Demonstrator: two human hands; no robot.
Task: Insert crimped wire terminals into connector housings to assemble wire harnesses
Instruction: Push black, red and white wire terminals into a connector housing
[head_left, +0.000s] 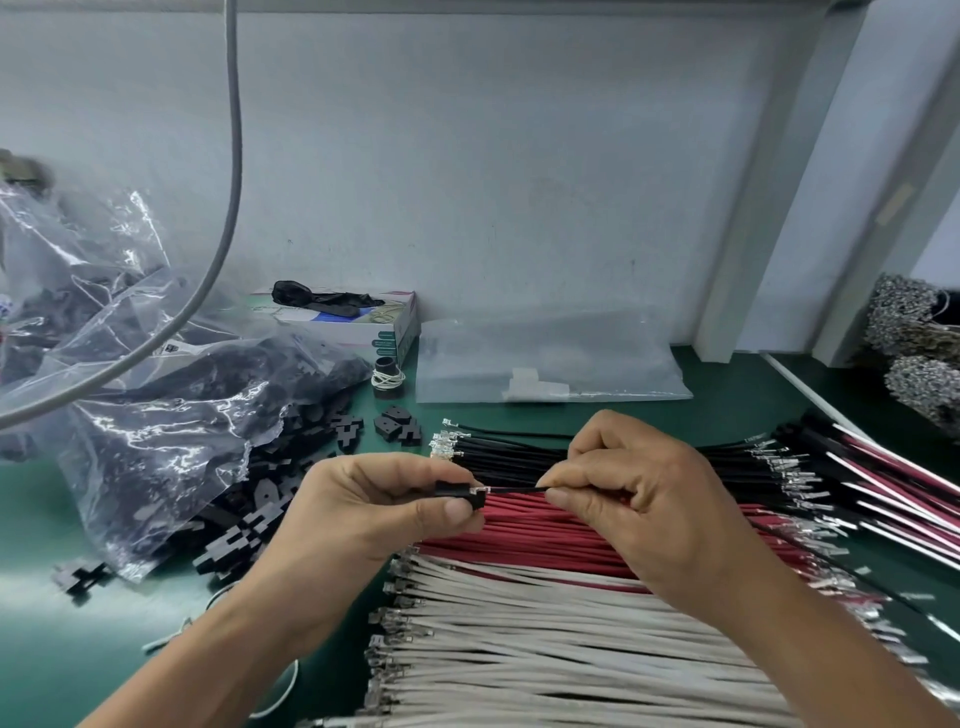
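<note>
1. White wires (545, 639) lie in rows below both hands, closest to the person.
2. The left hand (374, 504) pinches a small black housing (460, 493) between thumb and fingers.
3. The right hand (639, 493) pinches a black wire (514, 489); its shiny terminal (479, 490) touches the housing.
4. Red wires (524, 530) lie just under the fingers.
5. More black wires (498, 452) lie just past the fingers.
6. A clear bag (130, 395) of black pieces sits left of the left fingers.
</note>
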